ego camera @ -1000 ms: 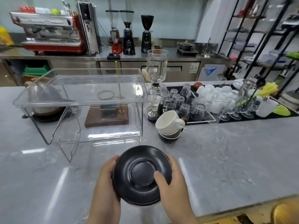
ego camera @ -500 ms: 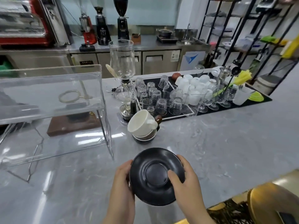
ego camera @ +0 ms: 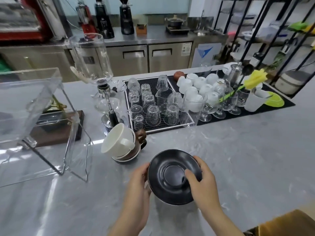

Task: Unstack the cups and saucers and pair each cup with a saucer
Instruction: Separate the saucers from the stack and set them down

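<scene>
A grey marbled counter [ego camera: 238, 159] lay glossy. Near its front edge, a round matte black saucer [ego camera: 172, 176] was gripped by both hands: left hand [ego camera: 138, 184] curled on its left rim, right hand [ego camera: 202, 181] clamped, thumb inside. Just beyond, a tilted white cup [ego camera: 117, 138] topped the stack.

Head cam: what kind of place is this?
Most likely a café or coffee bar counter. Coffee grinders stand on the steel back counter, a siphon brewer sits on the grey counter, and upturned glasses fill a black bar mat.
</scene>
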Available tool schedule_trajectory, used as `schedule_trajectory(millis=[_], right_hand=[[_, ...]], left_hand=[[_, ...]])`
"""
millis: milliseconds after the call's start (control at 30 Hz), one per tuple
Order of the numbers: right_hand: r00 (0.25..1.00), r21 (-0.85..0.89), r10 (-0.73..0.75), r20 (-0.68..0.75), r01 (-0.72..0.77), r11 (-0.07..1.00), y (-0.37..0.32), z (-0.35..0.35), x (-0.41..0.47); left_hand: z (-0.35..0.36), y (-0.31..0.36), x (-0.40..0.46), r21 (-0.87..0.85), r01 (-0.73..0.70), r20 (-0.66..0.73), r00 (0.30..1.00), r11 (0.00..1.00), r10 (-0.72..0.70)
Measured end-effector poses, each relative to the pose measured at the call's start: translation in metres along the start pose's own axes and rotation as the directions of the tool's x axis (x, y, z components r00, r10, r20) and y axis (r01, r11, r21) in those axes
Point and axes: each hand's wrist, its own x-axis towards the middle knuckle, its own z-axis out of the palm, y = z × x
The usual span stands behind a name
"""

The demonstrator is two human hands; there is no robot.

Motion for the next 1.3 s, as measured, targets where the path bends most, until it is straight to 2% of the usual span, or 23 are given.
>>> schedule_trajectory(millis=[167, 367, 533, 1067, 1200, 1300], right_hand=[[0.999, -0.006, 0.002, 0.032, -0.002, 1.000, 0.007, -0.006, 0.045], [0.997, 0.014, -0.028, 0.077, 0.027, 1.000, 0.010, -0.007, 0.091], [0.992, -0.009, -0.050, 0.114, 0.051, 0.999, 0.014, -0.003, 0.118], [0.976, 0.007, -0.107, 0.187, 0.108, 0.994, 0.024, -0.001, 0.155], [0.974, 0.009, -0.117, 0.193, 0.117, 0.993, 0.027, 0.000, 0.159], [0.973, 0.004, -0.133, 0.190, 0.135, 0.991, 0.031, 0.001, 0.161]], left_hand=[[0.025, -0.004, 0.028, -0.075, 0.003, -0.029, 1.000, 0.997, -0.005], [0.044, -0.002, 0.053, -0.023, -0.038, -0.028, 0.999, 0.999, 0.037], [0.046, -0.011, 0.077, -0.071, -0.036, -0.100, 0.995, 0.997, 0.028], [0.048, -0.027, 0.106, -0.167, -0.049, -0.122, 0.992, 0.985, 0.028], [0.048, -0.033, 0.109, -0.119, -0.086, -0.131, 0.989, 0.989, 0.070], [0.045, -0.040, 0.108, 0.015, -0.169, -0.117, 0.979, 0.986, 0.169]])
